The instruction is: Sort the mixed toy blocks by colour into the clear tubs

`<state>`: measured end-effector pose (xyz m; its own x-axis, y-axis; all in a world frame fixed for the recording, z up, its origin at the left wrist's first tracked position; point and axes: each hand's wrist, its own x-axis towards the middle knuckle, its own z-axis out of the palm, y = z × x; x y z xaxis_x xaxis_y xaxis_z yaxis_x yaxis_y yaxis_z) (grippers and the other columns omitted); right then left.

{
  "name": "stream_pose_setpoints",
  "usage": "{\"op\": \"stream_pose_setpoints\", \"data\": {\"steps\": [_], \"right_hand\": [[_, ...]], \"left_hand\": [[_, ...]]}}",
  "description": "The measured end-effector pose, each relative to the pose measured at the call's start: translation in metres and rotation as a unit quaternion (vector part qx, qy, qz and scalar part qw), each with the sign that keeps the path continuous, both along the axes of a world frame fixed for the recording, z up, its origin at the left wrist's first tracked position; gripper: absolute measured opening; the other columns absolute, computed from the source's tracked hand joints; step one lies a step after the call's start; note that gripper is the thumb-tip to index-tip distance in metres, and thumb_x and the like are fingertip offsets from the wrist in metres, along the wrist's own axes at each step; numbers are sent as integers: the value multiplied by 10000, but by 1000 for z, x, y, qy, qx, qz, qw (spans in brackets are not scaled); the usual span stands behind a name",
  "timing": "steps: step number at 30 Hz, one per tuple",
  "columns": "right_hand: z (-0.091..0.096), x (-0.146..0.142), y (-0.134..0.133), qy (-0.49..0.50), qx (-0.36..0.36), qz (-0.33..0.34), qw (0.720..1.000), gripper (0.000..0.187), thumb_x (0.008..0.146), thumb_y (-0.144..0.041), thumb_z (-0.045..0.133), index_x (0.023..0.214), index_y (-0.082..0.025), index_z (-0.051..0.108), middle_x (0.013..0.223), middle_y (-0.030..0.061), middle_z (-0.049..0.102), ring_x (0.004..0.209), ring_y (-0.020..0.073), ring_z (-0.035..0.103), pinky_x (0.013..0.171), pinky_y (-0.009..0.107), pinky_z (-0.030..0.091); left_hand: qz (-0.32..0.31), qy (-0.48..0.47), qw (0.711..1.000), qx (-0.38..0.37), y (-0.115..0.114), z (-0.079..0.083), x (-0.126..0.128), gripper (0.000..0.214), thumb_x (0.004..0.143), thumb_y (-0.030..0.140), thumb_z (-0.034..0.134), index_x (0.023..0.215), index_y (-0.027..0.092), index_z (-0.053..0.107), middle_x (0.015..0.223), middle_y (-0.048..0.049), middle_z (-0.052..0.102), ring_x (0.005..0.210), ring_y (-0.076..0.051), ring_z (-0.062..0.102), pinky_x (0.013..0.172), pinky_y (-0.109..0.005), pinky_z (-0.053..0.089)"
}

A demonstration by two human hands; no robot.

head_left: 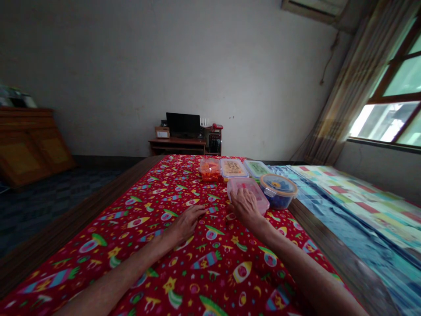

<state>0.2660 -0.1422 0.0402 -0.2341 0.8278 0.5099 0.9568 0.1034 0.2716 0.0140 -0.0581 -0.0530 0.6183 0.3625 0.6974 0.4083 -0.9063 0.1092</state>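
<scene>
My right hand (245, 205) lies on top of a pinkish clear plastic food container (258, 198), over its near left part, with the fingers stretched forward on the lid. Part of the lid is hidden under the hand. My left hand (189, 220) rests on the red patterned cloth (131, 245), fingers extended and nothing visible in them. Just right of the pink container stands a round container (279, 189) with an orange-rimmed lid and blue contents. Behind it are a container with orange contents (210, 170), a rectangular one with a peach-coloured lid area (234, 168) and a greenish one (256, 169).
The cloth covers a long table with a dark wooden edge (348, 259). To the right lies a bed (345, 193) with blue and patchwork covers. A desk with a black monitor (183, 124) stands by the far wall, and a wooden cabinet (33, 147) at left.
</scene>
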Motion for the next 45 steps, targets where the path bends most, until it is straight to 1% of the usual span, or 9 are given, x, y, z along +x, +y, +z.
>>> {"op": "stream_pose_setpoints", "data": {"steps": [4,11,17,23,26,30,33,36,45], "right_hand": [[-5,0,0,-12,15,-10,1000,500,851,-232,555,1334,-114,502,1259,224,541,1157,334,487,937,457,386],[31,-7,-6,-17,-65,-12,998,280,867,-141,482,1112,-141,618,1083,172,610,980,261,540,851,365,392],[50,3,-5,-20,-8,-20,1000,192,897,-130,441,966,-143,620,978,136,600,917,239,517,794,335,386],[62,25,1,42,49,-90,994,264,965,-168,332,982,-166,596,996,118,573,913,213,509,677,281,378],[71,32,0,88,62,-126,986,283,979,-215,319,1087,-171,577,1025,116,574,871,204,533,631,274,365],[81,33,-8,140,15,-143,980,304,964,-299,388,1150,-142,570,1001,129,606,780,195,566,625,286,374],[82,30,-10,126,-31,-117,985,263,949,-222,384,1001,-141,629,941,112,626,740,178,562,608,276,362],[78,29,-6,85,-6,-107,991,297,921,-108,348,922,-135,643,936,119,626,762,177,550,603,270,346],[63,26,-3,1,44,-44,998,314,938,-110,340,1099,-154,606,984,108,605,921,206,503,590,277,304]], "left_hand": [[-4,0,1000,-8,0,0,-1,394,915,71,376,1233,211,563,1223,-101,615,1159,-190,570,961,-400,514],[4,10,1000,-11,-4,5,0,372,916,83,386,1214,199,577,1222,-107,620,1161,-195,572,970,-401,510],[-1,19,1000,-13,-4,10,0,375,909,89,384,1196,200,598,1200,-107,636,1135,-196,595,944,-383,530],[8,22,999,-34,-1,6,-1,398,898,77,385,1195,209,615,1213,-102,634,1148,-201,587,965,-399,520],[11,18,999,-34,-2,6,0,409,891,66,379,1198,203,612,1219,-105,630,1151,-202,583,970,-402,517],[10,21,999,-25,-4,8,2,418,883,47,358,1194,172,607,1202,-123,633,1143,-203,584,963,-394,519],[15,20,999,-24,-4,8,3,435,872,29,347,1193,164,607,1199,-127,632,1145,-205,582,960,-391,519],[12,15,1000,-21,-3,7,2,428,882,41,350,1197,177,605,1198,-122,632,1144,-206,584,957,-396,521],[10,14,999,-29,-3,5,0,407,896,61,380,1212,198,596,1220,-113,618,1169,-202,571,972,-411,513]]}}
